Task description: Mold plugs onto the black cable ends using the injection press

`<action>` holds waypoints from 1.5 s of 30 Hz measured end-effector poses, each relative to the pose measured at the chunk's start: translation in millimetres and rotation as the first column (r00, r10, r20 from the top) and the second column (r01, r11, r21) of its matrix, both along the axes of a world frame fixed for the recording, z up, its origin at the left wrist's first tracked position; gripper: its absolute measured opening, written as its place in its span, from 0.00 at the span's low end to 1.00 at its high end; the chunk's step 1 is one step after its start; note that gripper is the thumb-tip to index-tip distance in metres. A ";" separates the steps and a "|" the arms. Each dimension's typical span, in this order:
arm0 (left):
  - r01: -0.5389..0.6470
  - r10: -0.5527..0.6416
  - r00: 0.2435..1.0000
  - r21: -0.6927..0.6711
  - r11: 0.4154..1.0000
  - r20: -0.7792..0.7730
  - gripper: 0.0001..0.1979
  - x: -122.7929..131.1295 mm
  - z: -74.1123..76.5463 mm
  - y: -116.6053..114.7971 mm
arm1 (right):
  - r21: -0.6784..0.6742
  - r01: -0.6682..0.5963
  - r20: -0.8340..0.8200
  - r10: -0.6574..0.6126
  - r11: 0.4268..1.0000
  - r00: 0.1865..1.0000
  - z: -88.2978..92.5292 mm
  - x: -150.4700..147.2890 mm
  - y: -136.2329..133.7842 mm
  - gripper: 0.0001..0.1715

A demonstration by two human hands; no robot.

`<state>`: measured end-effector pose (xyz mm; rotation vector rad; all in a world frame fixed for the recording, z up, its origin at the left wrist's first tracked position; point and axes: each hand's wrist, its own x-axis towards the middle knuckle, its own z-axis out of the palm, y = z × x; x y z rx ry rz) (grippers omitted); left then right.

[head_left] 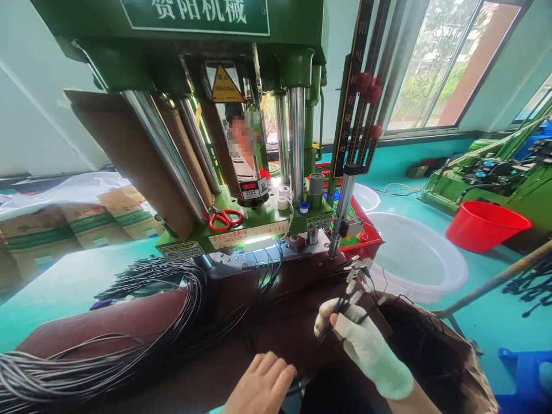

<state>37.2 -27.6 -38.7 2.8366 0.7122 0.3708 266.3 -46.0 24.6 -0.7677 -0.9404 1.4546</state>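
Observation:
My right hand, in a white glove with bare fingertips, is closed around several black cables. Their metal connectors stick up beyond the fingers. My left hand is bare, low in the middle, its back towards me and its fingers close together. A dark cable end shows beside its fingertips; what lies under the palm is hidden. A large coil of black cable lies on the dark red table at the left. More thin cables run from the green press's lower plate across the table.
The green press stands ahead, with red scissors on its base. A paper-lined container of dark cables is at the right. Beyond are a white tub, a red bucket and a blue stool. Cartons stand at the left.

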 end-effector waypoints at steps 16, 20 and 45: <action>-0.295 0.336 0.941 -0.398 0.869 0.035 0.13 11.2 62.1 27.9 | 0.006 -0.023 -0.133 0.024 1.000 0.991 -22.9 26.7 -7.4 0.24; -0.377 0.396 0.915 -0.523 0.764 -0.081 0.18 31.2 74.6 36.5 | 0.212 -0.126 0.044 0.119 0.969 0.992 -19.3 3.1 3.9 0.58; 0.395 0.657 0.712 -0.915 -0.082 0.248 0.26 83.9 58.9 -13.8 | 0.017 -0.118 0.039 0.117 0.993 0.992 -7.8 -14.7 3.0 0.21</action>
